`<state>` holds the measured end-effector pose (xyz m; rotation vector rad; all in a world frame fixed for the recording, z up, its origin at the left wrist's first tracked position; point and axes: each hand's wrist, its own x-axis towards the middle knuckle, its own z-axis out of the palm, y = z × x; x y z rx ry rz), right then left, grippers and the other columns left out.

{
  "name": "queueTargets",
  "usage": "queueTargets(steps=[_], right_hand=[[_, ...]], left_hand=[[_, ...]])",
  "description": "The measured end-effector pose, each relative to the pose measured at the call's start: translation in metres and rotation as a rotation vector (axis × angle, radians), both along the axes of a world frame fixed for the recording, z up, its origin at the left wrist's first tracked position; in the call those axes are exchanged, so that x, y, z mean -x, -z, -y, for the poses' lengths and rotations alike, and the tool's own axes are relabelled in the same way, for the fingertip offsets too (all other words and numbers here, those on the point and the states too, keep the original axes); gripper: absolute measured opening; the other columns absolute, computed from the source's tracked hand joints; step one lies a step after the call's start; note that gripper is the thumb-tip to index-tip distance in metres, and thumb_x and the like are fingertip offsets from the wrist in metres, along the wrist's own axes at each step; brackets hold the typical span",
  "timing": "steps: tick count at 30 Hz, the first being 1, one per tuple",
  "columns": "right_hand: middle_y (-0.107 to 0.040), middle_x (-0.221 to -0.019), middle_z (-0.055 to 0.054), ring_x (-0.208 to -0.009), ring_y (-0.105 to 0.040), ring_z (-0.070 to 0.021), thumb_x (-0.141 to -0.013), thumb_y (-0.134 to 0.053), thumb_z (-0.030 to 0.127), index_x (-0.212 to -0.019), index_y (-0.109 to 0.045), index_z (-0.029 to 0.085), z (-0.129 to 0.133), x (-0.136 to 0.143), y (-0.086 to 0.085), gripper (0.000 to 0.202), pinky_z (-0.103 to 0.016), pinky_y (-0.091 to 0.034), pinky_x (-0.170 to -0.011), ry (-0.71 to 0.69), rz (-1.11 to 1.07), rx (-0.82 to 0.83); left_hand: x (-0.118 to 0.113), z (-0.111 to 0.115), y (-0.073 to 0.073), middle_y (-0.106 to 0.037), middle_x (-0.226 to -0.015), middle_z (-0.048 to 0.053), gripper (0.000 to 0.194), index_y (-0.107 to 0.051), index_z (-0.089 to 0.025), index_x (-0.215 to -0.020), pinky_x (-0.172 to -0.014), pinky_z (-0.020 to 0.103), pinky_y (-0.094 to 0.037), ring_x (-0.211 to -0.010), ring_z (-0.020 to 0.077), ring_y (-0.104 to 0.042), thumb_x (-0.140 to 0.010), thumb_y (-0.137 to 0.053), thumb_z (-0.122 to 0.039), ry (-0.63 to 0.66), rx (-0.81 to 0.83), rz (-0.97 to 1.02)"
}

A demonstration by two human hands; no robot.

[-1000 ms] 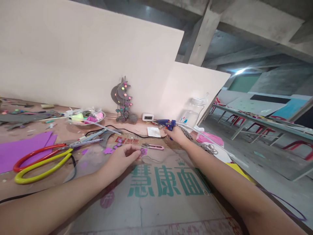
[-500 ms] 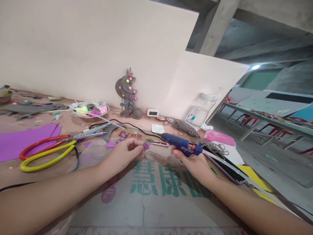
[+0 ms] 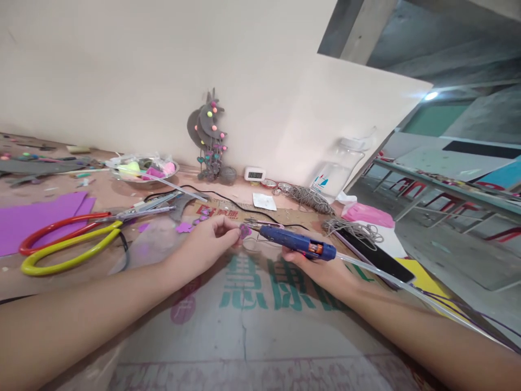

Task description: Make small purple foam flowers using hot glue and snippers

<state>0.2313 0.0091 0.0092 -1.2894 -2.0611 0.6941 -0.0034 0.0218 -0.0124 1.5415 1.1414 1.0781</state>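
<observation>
Between thumb and forefinger, my left hand (image 3: 214, 239) pinches a small purple foam flower (image 3: 245, 231). My right hand (image 3: 313, 266) is wrapped round the handle of a blue glue gun (image 3: 299, 241), its nozzle pointing left at the flower. Whether the nozzle touches the flower I cannot tell. A long clear glue stick (image 3: 366, 263) sticks out of the gun's back. Behind the nozzle lie small pointed scissors or snips, partly hidden. More purple foam cut-outs (image 3: 185, 227) lie just beyond my left hand.
Red-and-yellow-handled scissors (image 3: 69, 244) and purple foam sheets (image 3: 40, 222) lie left. Further back stand a bowl (image 3: 144, 182) of yarn, a grey moon ornament (image 3: 209, 138), a timer (image 3: 254, 174) and a water bottle (image 3: 336, 171). A phone (image 3: 378, 255) and grey cord (image 3: 354, 231) lie right.
The glue gun has moved left and slightly down, bringing its nozzle to the purple flower. My left hand keeps its pinch. The whole view has shifted a little.
</observation>
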Motion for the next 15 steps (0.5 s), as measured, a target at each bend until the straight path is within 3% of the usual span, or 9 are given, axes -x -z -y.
queueTargets(steps=[15], right_hand=[[-0.058, -0.073, -0.001, -0.072, -0.054, -0.0154, -0.075, -0.061, 0.039, -0.071, -0.055, 0.019, -0.0003, 0.0043, -0.0026, 0.021, -0.025, -0.042, -0.063, 0.011, 0.029, -0.014]], left_hand=[[0.0013, -0.0003, 0.0024, -0.062, -0.070, -0.001, 0.012, -0.054, -0.018, -0.072, -0.067, 0.026, -0.042, -0.069, 0.0153, -0.058, -0.076, -0.052, -0.030, -0.015, -0.010, -0.077]])
